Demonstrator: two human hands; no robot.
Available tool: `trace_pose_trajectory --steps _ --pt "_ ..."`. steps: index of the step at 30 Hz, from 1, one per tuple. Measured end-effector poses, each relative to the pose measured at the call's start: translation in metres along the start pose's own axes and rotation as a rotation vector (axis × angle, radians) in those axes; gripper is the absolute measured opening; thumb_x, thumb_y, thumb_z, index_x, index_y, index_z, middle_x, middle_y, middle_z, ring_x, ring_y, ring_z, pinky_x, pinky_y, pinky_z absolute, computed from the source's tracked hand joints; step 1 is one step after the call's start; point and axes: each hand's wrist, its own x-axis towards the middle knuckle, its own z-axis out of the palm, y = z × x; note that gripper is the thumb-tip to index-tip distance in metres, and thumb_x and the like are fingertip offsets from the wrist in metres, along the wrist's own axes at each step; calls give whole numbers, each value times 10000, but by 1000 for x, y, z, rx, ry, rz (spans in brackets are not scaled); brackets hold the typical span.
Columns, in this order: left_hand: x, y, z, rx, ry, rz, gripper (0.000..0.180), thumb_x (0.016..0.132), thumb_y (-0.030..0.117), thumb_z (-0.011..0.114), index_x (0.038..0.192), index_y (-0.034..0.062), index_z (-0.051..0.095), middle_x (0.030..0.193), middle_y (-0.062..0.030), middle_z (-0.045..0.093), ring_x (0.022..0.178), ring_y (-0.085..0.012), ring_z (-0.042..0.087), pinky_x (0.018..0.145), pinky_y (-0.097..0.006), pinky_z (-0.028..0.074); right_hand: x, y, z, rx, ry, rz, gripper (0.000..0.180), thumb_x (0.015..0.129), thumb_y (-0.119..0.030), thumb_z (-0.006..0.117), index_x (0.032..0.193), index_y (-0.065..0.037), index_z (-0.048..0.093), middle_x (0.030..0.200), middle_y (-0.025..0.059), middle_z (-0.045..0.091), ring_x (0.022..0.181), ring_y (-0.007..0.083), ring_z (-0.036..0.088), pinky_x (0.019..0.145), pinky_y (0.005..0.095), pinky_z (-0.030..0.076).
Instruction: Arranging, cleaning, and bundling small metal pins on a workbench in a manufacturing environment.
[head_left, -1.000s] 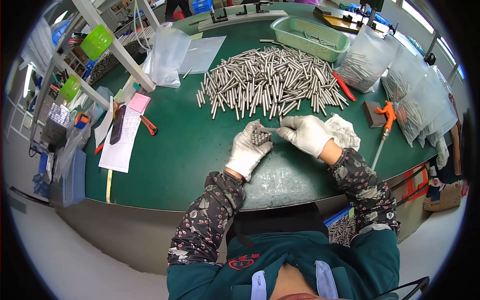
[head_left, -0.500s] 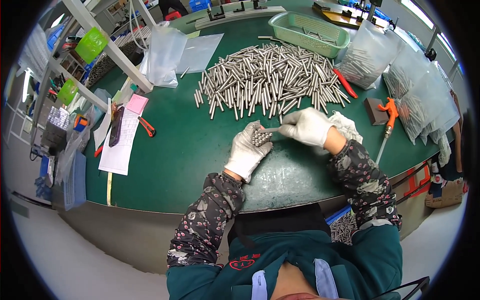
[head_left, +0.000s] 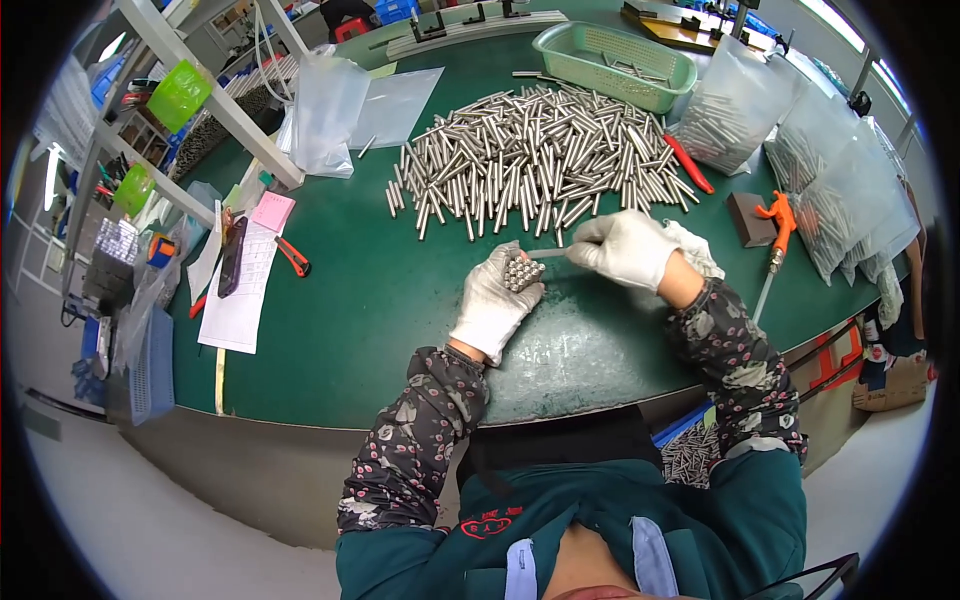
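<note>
Gloved in white, my left hand (head_left: 490,307) is closed around a bundle of metal pins (head_left: 522,273), their round ends facing up toward me. My right hand (head_left: 628,252), also in a white glove, pinches the far end of a single metal pin (head_left: 548,253). That pin lies roughly level between my hands, its left end beside the top of the bundle; whether it touches the bundle I cannot tell. Just beyond both hands spreads a large heap of loose metal pins (head_left: 530,150) on the green tabletop (head_left: 350,330).
A pale green basket (head_left: 610,78) sits behind the heap. Red-handled pliers (head_left: 688,165), a dark block (head_left: 750,220), an orange air gun (head_left: 780,225) and plastic bags of pins (head_left: 735,115) line the right. On the left are papers (head_left: 240,300), a phone (head_left: 232,257) and an orange cutter (head_left: 293,257).
My right hand has shifted slightly to the right, away from the bundle, with its fingers still on the pin. My left hand and its bundle stay almost where they were.
</note>
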Motion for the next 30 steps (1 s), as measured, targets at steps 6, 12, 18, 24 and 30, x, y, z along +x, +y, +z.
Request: trace_pose_trajectory --steps 6,12,18,24,30 --pt "-1 -2 -3 47 -27 21 450 670 14 719 1061 -3 498 859 -10 563 747 -72 536 698 -200 458 4 2 -19 -79 -75 71 296 735 -387 561 833 -139 688 767 114 647 719 288 623 701 351 493" --pt "-1 1 -1 45 -30 -4 445 670 10 717 1058 3 501 838 -2 554 730 -66 523 696 -201 457 4 -6 -10 48 -142 -58 300 726 -381 575 829 -122 685 768 112 645 724 289 619 696 345 487" --pt "1 -1 -1 27 -12 9 437 671 1 714 1053 6 502 831 6 554 736 -58 519 692 -201 457 -3 -4 -10 33 -12 -70 236 744 -314 614 835 -106 680 696 115 633 643 257 617 645 332 488" --pt "0 -4 -2 42 -40 32 438 670 -17 710 1055 18 504 830 8 555 743 -58 517 693 -200 456 -2 14 -18 14 3 -6 270 741 -362 576 839 -133 682 724 115 635 669 283 618 653 341 496" --pt "-1 2 0 16 -22 19 422 668 -11 711 1034 16 504 825 7 559 742 -56 519 700 -196 450 -5 3 11 83 -13 -130 290 745 -377 583 858 -127 679 757 119 639 704 287 619 696 348 490"
